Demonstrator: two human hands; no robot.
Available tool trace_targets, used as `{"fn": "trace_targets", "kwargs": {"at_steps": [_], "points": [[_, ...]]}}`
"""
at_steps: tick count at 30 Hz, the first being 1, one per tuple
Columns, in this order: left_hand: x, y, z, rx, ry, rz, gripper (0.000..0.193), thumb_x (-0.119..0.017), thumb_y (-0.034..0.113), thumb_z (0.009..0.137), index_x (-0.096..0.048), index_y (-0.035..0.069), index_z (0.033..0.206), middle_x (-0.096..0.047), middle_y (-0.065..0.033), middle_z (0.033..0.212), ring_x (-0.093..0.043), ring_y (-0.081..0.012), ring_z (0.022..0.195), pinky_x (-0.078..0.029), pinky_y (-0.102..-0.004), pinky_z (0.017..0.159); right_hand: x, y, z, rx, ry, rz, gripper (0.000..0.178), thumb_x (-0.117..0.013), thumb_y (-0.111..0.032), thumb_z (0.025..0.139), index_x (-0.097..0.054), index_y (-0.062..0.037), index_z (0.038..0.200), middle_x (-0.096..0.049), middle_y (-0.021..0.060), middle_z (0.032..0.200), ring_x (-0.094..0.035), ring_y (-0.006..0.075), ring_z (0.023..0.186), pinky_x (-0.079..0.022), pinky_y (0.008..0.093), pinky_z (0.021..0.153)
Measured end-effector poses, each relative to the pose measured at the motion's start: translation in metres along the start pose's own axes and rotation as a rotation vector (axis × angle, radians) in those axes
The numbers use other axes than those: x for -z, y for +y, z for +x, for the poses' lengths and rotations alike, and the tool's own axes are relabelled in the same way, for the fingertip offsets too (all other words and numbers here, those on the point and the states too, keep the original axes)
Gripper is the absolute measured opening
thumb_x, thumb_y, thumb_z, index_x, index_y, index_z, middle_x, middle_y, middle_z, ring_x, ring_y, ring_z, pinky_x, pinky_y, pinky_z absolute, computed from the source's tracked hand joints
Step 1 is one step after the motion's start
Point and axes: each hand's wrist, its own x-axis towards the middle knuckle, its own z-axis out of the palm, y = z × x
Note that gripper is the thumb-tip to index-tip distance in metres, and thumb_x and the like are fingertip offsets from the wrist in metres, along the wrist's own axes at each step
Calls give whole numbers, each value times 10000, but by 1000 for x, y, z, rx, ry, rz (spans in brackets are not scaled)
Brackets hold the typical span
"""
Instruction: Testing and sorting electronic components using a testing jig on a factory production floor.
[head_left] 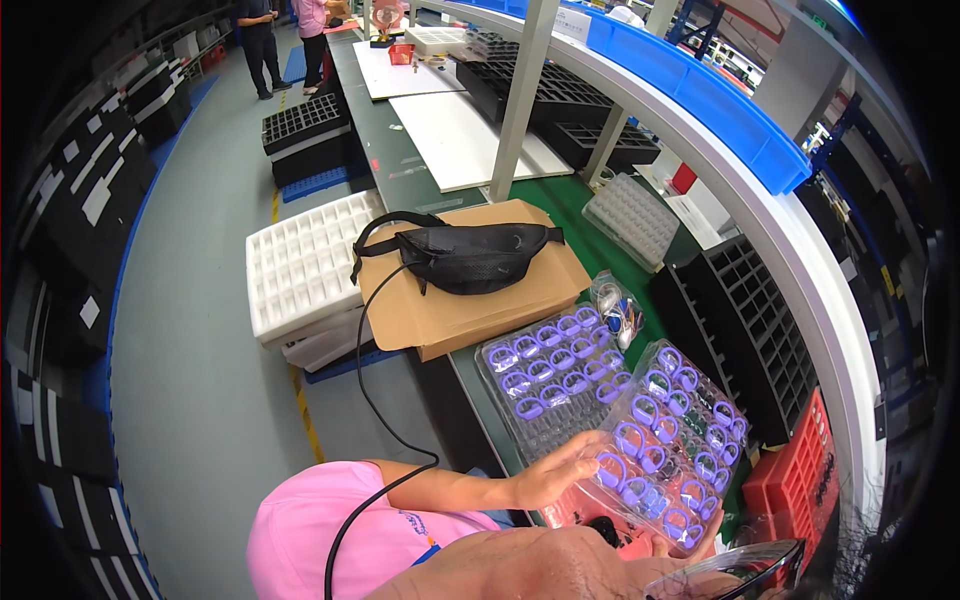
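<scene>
A: Looking down, a clear plastic tray [672,440] of purple rings [628,438] is seen held up above the green tabletop [560,200], near its front edge. Its near left edge is met by the left hand [556,470], fingers spread flat against it; only fingertips of the right hand [706,540] are seen, curled under the tray's lower right corner. The hands are kept apart, one on each side.

B: How is it judged to handle?

A: Thin, light and flexible, it seems, so it is likely to bow or twist if gripped at one corner. It is best taken by two opposite edges and kept level, so the rings are not spilled from their pockets.

B: And the counts?

A: Two ring trays are seen: the held one, and a second tray [552,372] lying flat just behind it. One black pouch [470,255] is laid on one cardboard sheet [450,315]. The rings are too many and too blurred to be counted exactly.
</scene>
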Motion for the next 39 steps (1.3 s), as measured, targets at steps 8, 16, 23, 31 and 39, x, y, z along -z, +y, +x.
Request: {"fn": "trace_targets", "kwargs": {"at_steps": [8,16,23,31,39], "points": [[-1,0,4,-2,-50,-7,618,-493,183,1138,-246,-12,1671,-435,-124,1641,-406,-197,1516,-318,-393,1258,4,5,-3,41,75,-83,1312,-924,-413,845,-48,27,1717,-340,264,1706,-439,371,1528,-453,471,1201],[1,3,6,-8,-106,-19,631,-481,177,1140,-218,-32,1673,-360,-143,1694,-314,-217,1581,-257,-404,1292,-1,10,-1,104,95,-13,1267,-913,-415,856,-93,21,1718,-364,262,1695,-461,374,1511,-459,474,1193],[1,4,8,-15,-133,-15,649,-471,173,1142,-186,-42,1683,-290,-156,1734,-228,-236,1628,-207,-409,1312,-3,16,0,161,124,39,1229,-904,-418,866,-133,17,1719,-385,260,1686,-479,377,1496,-464,477,1186],[2,5,7,-5,-126,15,662,-479,189,1147,-176,-41,1689,-275,-154,1745,-214,-240,1638,-202,-407,1314,-19,35,24,330,181,113,1119,-901,-398,877,-237,48,1660,-439,271,1633,-502,392,1462,-463,491,1176],[3,5,6,17,-121,28,659,-474,204,1153,-178,-34,1692,-275,-153,1748,-220,-242,1638,-213,-404,1311,-23,62,49,523,254,196,999,-898,-375,889,-357,85,1592,-501,283,1573,-528,409,1424,-462,506,1166]]}}
